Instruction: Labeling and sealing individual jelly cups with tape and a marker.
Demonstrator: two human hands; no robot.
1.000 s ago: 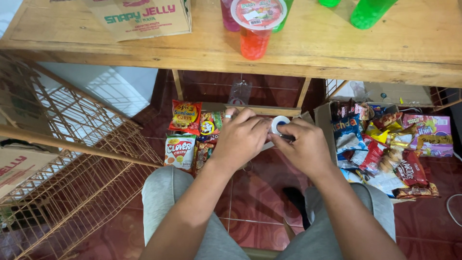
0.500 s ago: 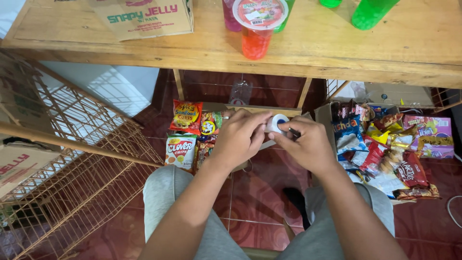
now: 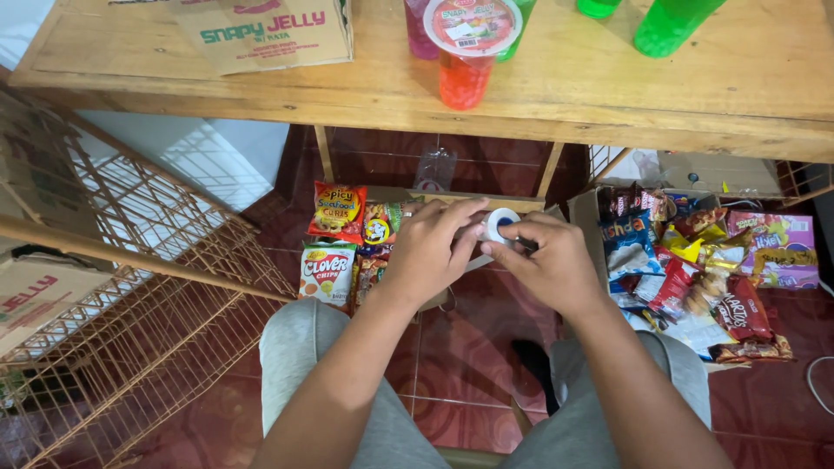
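Both hands, left hand (image 3: 430, 252) and right hand (image 3: 552, 265), clamp a white tape roll (image 3: 500, 224) above the knees. Snack packets (image 3: 334, 243) lie beneath; wooden table (image 3: 556, 95) edge beyond.

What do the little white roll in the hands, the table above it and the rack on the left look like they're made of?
The roll, held between the left hand and right hand, looks like tape on a white plastic core, glossy; I can't be sure. The table is pale bare wood, its grain showing. The rack is thin metal wire in a grid, tan-coated or rusty.
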